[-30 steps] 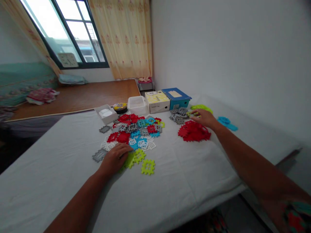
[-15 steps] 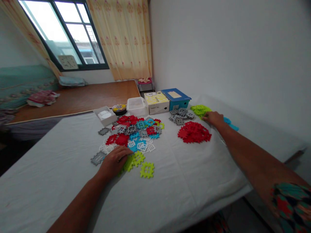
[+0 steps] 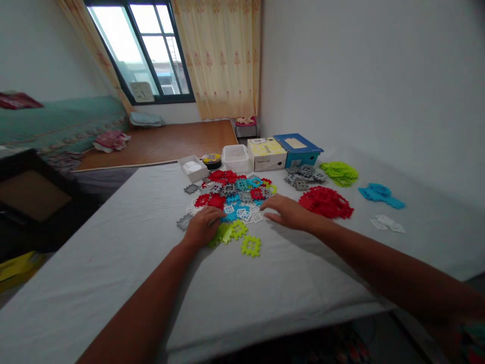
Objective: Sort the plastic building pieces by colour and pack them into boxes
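A mixed heap of red, grey, blue and white toothed plastic pieces (image 3: 229, 189) lies mid-table. My left hand (image 3: 202, 226) rests at its near left edge, fingers bent over blue and green pieces; whether it grips one is hidden. Just right of the heap is my right hand (image 3: 284, 210), empty, with thumb and fingers apart, near some white window pieces (image 3: 244, 213). Loose green pieces (image 3: 251, 246) lie in front. Sorted by colour on the right are a red pile (image 3: 326, 202), a grey pile (image 3: 305, 176), a green pile (image 3: 339, 173), blue pieces (image 3: 381, 194) and white pieces (image 3: 387, 223).
Along the table's back stand a white box (image 3: 193, 169), a round tin (image 3: 211, 161), a clear tub (image 3: 235, 157), a yellow-white box (image 3: 267, 154) and a blue box (image 3: 297, 149). A wall runs along the right side.
My right hand has left the green pile and come back left to the mixed heap. My left hand stays by the heap's near edge. The view has turned left.
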`<state>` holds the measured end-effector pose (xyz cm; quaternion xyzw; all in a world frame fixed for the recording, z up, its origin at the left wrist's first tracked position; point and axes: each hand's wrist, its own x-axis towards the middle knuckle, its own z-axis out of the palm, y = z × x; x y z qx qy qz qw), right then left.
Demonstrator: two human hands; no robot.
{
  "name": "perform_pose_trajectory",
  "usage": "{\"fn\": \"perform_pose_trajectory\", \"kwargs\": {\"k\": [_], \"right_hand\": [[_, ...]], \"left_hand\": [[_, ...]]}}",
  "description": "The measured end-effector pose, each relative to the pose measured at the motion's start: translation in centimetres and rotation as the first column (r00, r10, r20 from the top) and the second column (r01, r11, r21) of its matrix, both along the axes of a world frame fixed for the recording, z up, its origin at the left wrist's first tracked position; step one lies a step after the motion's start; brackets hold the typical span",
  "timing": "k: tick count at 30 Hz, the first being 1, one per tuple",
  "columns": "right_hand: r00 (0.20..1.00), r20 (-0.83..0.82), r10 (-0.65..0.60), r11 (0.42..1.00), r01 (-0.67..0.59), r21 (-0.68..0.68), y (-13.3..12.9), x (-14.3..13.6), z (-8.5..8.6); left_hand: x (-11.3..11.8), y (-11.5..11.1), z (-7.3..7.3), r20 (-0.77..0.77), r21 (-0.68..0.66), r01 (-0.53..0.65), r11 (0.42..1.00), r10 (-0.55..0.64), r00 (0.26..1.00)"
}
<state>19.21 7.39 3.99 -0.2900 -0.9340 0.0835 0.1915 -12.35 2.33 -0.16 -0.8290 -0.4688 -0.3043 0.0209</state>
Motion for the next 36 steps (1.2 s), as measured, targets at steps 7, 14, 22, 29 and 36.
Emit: {"fn": "perform_pose_trajectory", "kwargs": {"k": [7, 14, 22, 29, 36], "right_hand": [[0.994, 0.11, -0.023, 0.999, 0.019, 0.041, -0.8, -6.1, -4.0], [0.992, -0.078, 0.097, 0.993, -0.102, -0.055, 0.0, -3.3, -4.7], [0.987, -0.145, -0.069, 0.997, 0.071, 0.009, -0.5, -3.0, -4.6], [0.979, 0.06, -0.192, 0.981, 0.194, -0.02, -1.7, -3.8, -3.9], [0.969, 0.104, -0.225, 0.973, 0.229, -0.034, -1.3, -3.5, -4.0]], "left_hand": [[-1.5, 0.4, -0.2, 0.099, -0.013, -0.221, 0.975, 0.221, 0.97], [-2.2, 0.7, -0.1, 0.231, 0.013, -0.393, 0.92, 0.379, 0.896], [-0.7, 0.1, 0.1, 0.06, -0.044, -0.089, 0.995, 0.091, 0.994], [0.4, -0.5, 0.3, -0.088, -0.14, 0.049, 0.989, -0.062, 0.994], [0.6, -0.8, 0.6, -0.084, -0.16, 0.023, 0.987, -0.037, 0.996]]}}
